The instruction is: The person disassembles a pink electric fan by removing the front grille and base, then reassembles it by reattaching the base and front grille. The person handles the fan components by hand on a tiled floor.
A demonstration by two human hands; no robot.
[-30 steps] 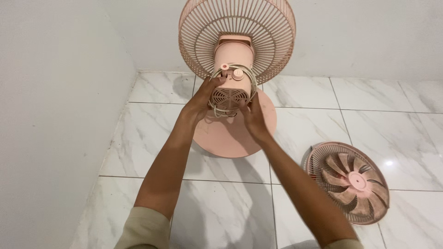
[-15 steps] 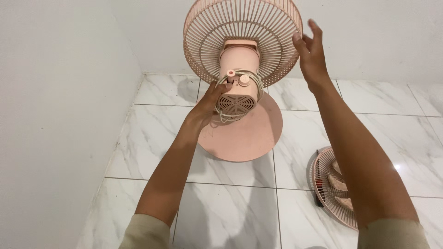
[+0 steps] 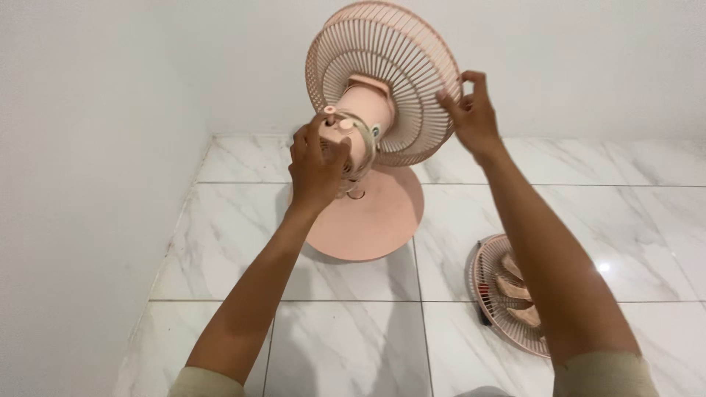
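A pink pedestal fan stands on its round base on the marble floor. Its rear wire grille faces away from me, tilted to the right. My left hand is wrapped around the back of the motor housing, which has a small knob on top. My right hand pinches the grille's outer rim at its right edge. Both forearms reach up from the bottom of the view.
A second pink grille with the fan blades lies flat on the floor at the right, partly behind my right forearm. A white wall runs close along the left; another white wall stands behind the fan.
My right hand left the motor housing, rose to the grille's right rim and now grips it. The fan head has turned and tilted to the right. My left hand stays on the motor.
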